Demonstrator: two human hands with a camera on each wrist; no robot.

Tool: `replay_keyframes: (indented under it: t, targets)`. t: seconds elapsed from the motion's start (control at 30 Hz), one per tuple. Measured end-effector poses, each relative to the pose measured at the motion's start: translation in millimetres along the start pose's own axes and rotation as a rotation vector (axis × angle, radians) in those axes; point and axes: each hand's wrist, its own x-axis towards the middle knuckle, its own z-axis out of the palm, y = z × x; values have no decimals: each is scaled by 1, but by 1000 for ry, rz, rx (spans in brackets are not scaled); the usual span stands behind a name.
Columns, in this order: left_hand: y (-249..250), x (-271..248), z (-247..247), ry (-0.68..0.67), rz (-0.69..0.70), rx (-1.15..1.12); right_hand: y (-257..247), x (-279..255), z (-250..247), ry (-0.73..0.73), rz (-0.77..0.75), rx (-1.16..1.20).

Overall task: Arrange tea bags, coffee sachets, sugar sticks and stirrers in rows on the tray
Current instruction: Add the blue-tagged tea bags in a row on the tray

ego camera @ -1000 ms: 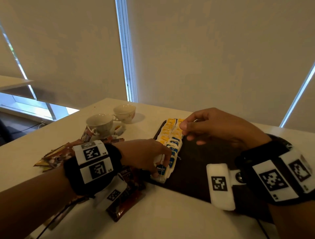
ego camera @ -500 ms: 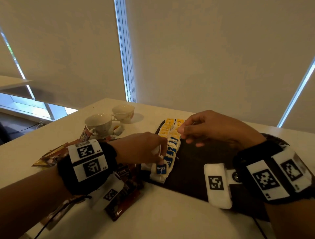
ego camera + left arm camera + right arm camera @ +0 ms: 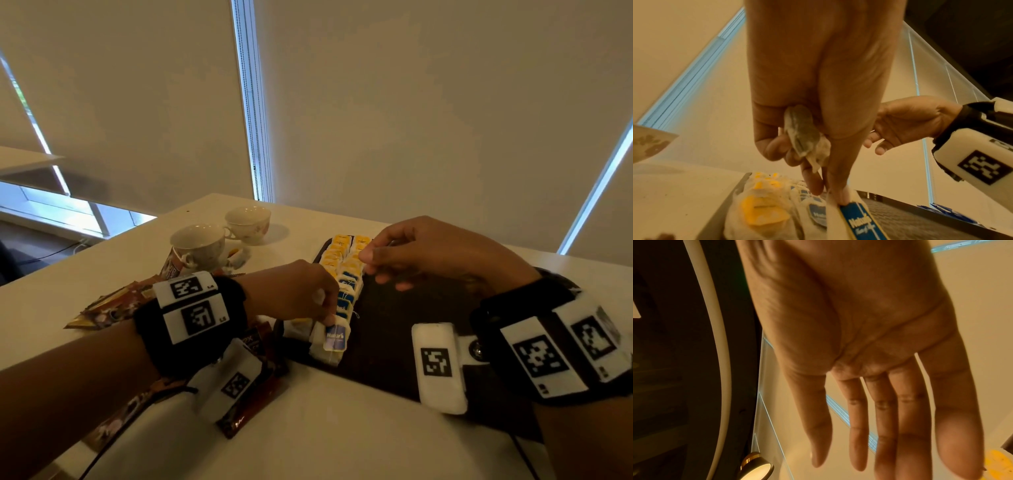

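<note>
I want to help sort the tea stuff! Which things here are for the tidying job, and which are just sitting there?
For the job:
- dark tray
- row of tea bags
- blue-tagged tea bag, pinched by the left hand
- brown sachets waiting on the table
- right hand, at the row's far end

Just lying about:
- two teacups
- window blinds

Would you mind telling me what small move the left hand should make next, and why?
Probably lay the blue-tagged tea bag flat at the near end of the row and let go. The left hand pinches it at the near edge of the dark tray, where the tea bag row ends; the right hand rests by the far bags.
</note>
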Motion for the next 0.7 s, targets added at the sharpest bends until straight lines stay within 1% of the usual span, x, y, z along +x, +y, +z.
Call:
replay_keyframes:
  t: [0.13,0.2,0.27,0.33,0.37,0.43,0.5,0.53,0.7]
  targets:
    - [3,4,6,-24,-52,79,0,-1,0,-4,-2,-4]
    - [6,0,7,9,-51,113,0,0,0,-2,-6,1]
    - [9,-5,5,27,9,95,1,-1,-2,8,-7,8]
    - [14,-12,3,-29,95,64,1,0,-5,18,-4,17]
    - [16,-14,4,-67,127,76,1,-1,-7,21,-6,19]
    - [19,-18,9,-111,157,190,2,-5,-15,24,-14,12]
    - [20,-19,12,-98,159,292,2,-11,-27,39,-15,12]
    - [20,-20,13,-85,157,304,3,-15,-34,57,-15,20]
    - [19,-23,11,19,146,277,9,-31,-68,179,-27,59]
